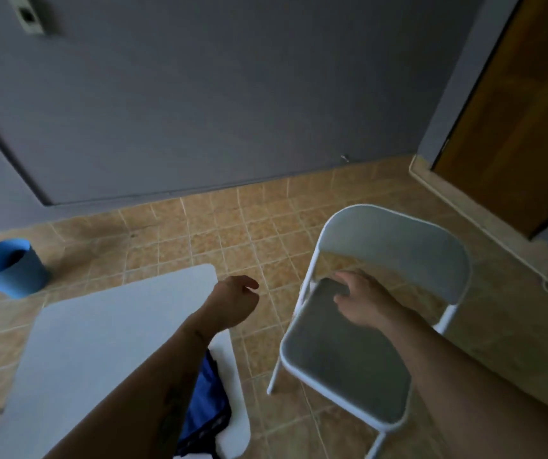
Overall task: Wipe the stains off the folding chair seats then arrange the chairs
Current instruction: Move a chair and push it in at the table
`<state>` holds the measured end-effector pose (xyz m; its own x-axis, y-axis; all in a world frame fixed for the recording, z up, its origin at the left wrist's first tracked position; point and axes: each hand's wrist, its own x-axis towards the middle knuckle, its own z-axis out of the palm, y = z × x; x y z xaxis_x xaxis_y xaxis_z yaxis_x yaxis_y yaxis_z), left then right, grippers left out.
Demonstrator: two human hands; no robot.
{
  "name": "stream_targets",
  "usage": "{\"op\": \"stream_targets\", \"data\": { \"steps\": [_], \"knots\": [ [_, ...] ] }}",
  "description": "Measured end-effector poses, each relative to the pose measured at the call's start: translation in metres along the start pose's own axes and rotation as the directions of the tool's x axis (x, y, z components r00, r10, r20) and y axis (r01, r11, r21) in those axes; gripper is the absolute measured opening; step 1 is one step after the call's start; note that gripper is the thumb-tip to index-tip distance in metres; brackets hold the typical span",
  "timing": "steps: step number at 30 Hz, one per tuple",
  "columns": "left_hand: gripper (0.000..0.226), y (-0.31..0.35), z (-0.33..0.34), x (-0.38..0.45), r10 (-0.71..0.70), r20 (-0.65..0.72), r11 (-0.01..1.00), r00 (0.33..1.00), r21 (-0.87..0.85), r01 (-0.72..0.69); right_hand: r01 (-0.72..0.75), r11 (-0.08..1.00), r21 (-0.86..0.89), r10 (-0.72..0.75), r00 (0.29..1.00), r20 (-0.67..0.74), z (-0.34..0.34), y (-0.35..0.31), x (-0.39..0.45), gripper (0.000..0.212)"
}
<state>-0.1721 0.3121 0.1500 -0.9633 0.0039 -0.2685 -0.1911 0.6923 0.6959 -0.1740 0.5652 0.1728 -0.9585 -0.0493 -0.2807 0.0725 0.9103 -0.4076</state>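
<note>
Arranging step likely: right hand (360,306) on folding chair seat (342,359) rear edge, grip indeterminate; left hand (232,301) relaxed, empty; next requires firm grasp.

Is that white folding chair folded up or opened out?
Opened out: the white metal folding chair has its grey seat flat and its backrest raised behind it.
</note>
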Motion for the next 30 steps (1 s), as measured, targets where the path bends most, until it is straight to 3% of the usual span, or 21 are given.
{"op": "stream_targets", "data": {
  "steps": [13, 18, 22, 27, 30],
  "knots": [
    [0.037, 0.222, 0.119, 0.013, 0.078, -0.007, 0.996, 0.997, -0.049, -0.079, -0.070, 0.996, 0.047, 0.072, 0.996, -0.055, -0.177, 0.190, -0.020, 0.062],
    [0.037, 0.260, 0.155, 0.035, 0.066, 0.018, 0.994, 0.998, -0.088, -0.064, -0.085, 0.994, 0.067, 0.089, 0.994, -0.058, -0.202, 0.237, -0.001, 0.066],
    [0.035, 0.282, 0.178, 0.063, 0.050, 0.045, 0.989, 0.998, -0.140, -0.043, -0.093, 0.993, 0.079, 0.097, 0.994, -0.049, -0.215, 0.260, 0.025, 0.057],
    [0.040, 0.305, 0.200, 0.114, 0.016, 0.040, 0.981, 0.999, -0.193, -0.008, -0.147, 0.985, 0.093, 0.150, 0.988, -0.025, -0.216, 0.282, 0.061, 0.071],
    [0.045, 0.317, 0.216, 0.134, 0.011, 0.042, 0.984, 0.999, -0.179, -0.003, -0.178, 0.981, 0.081, 0.179, 0.984, -0.007, -0.214, 0.295, 0.080, 0.068]
  ]
}}
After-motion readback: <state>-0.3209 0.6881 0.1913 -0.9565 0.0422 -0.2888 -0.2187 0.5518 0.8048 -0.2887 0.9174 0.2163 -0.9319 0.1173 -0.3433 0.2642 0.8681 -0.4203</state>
